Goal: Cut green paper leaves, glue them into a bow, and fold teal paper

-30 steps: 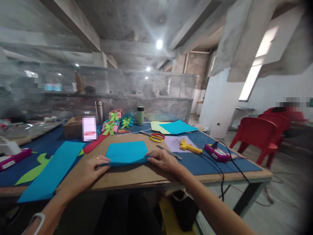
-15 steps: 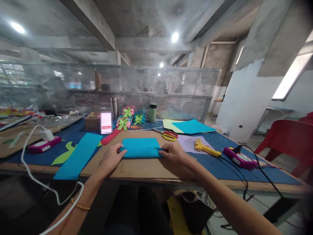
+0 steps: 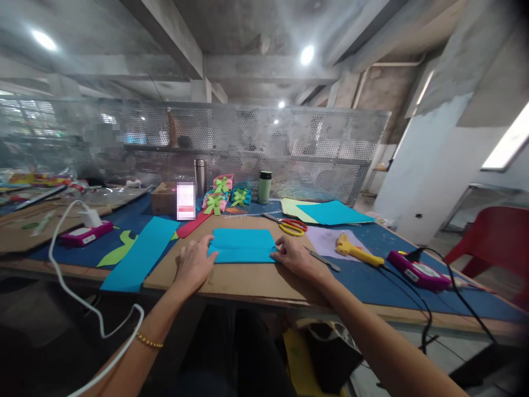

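Note:
A folded sheet of blue paper (image 3: 243, 245) lies on a brown cardboard board (image 3: 248, 278) in front of me. My left hand (image 3: 194, 264) rests at the sheet's left end with its fingers curled onto the near edge. At the right end my right hand (image 3: 291, 255) pinches the near corner of the same sheet. Both hands press the fold down against the board.
Scissors with red and yellow handles (image 3: 289, 225), a yellow glue gun (image 3: 355, 251) and a magenta device with black cables (image 3: 417, 270) lie to the right. A long blue paper strip (image 3: 140, 252), a green scrap, paper bows (image 3: 217, 199), two flasks and a box sit left and behind. A red chair (image 3: 496, 242) stands at right.
The view has swung left and down. My hands have moved along the blue sheet's near edge and the folded part now lies flatter on the board.

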The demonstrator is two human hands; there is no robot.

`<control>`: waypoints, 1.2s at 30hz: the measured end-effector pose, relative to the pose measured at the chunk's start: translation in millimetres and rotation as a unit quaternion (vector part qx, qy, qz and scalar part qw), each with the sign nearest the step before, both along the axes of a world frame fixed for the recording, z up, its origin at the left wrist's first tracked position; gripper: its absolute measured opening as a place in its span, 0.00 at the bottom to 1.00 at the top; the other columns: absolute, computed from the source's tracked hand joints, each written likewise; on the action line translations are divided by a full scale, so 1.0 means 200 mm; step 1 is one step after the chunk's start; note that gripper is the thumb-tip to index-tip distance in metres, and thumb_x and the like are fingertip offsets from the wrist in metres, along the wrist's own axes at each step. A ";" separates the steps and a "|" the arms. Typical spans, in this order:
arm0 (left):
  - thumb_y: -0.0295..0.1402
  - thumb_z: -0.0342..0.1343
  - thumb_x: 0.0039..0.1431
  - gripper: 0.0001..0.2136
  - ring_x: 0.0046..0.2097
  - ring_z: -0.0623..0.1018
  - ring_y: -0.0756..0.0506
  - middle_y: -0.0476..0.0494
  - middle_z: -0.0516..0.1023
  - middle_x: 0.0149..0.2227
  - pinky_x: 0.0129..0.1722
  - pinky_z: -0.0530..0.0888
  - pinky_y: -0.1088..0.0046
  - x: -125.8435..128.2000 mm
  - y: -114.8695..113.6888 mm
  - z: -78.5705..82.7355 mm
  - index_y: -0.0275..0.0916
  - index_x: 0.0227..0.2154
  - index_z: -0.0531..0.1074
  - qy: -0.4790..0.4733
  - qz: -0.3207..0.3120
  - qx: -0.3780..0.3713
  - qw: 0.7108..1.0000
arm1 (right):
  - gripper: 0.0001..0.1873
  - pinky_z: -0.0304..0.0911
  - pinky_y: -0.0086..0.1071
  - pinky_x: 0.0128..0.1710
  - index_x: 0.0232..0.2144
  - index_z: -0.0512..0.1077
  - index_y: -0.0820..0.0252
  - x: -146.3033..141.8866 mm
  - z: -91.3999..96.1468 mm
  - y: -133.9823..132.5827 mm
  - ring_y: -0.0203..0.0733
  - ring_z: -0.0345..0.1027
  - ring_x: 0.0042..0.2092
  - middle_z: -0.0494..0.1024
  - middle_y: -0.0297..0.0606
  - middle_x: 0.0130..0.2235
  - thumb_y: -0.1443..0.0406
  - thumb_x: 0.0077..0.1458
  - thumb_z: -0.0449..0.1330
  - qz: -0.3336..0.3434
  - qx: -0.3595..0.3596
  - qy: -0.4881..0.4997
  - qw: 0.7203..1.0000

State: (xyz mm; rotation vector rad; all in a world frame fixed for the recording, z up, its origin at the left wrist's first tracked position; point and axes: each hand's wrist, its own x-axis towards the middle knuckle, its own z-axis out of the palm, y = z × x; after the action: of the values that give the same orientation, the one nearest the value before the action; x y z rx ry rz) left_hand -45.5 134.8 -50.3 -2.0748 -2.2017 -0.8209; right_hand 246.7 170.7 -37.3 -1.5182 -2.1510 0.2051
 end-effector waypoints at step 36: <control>0.32 0.46 0.63 0.23 0.53 0.74 0.32 0.28 0.75 0.50 0.50 0.68 0.55 0.06 0.02 0.05 0.40 0.61 0.64 0.023 0.049 -0.040 0.998 | 0.12 0.57 0.32 0.38 0.48 0.64 0.62 -0.07 0.08 -0.13 0.47 0.73 0.43 0.79 0.46 0.43 0.65 0.63 0.53 -0.041 0.011 -0.075 0.996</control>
State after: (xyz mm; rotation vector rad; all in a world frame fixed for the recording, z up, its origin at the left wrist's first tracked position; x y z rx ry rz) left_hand -33.2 139.0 -39.7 -1.9781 -2.3283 -0.6810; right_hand 233.6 145.0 -22.3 -1.6532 -2.1916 0.0394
